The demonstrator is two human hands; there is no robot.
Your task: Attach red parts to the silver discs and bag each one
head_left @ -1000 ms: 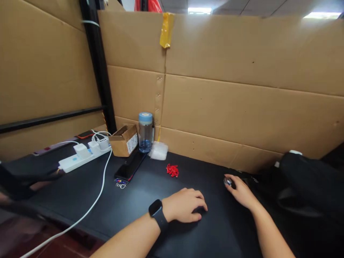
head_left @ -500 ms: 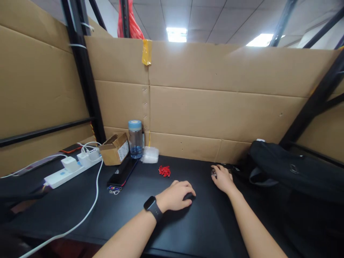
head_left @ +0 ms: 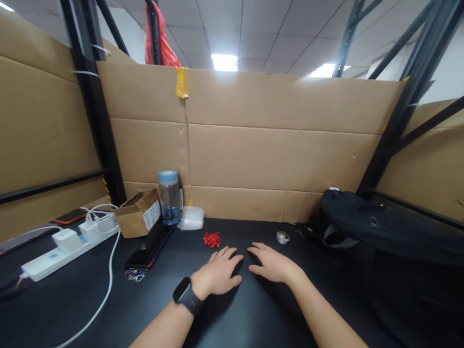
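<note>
My left hand [head_left: 218,272], with a dark watch [head_left: 187,296] on its wrist, is over the black tabletop with its fingers spread and nothing in them. Facing it across a small gap is my right hand [head_left: 270,263], also open, fingers stretched toward the left. A small heap of red cord-like pieces [head_left: 212,239] lies just beyond the left fingertips. Past the right hand, a small roll of tape [head_left: 282,237] rests flat on the table, apart from the fingers.
A cardboard box [head_left: 137,217], a blue-lidded bottle [head_left: 169,198], a clear plastic packet [head_left: 192,218] and a phone-like black slab [head_left: 150,249] stand at the back left. A white power strip [head_left: 68,251] trails a cable. At right sits a black bag [head_left: 391,227].
My right hand has come off the tape roll and moved left toward my left hand. My left hand's curled fingers have spread. The view has shifted slightly right.
</note>
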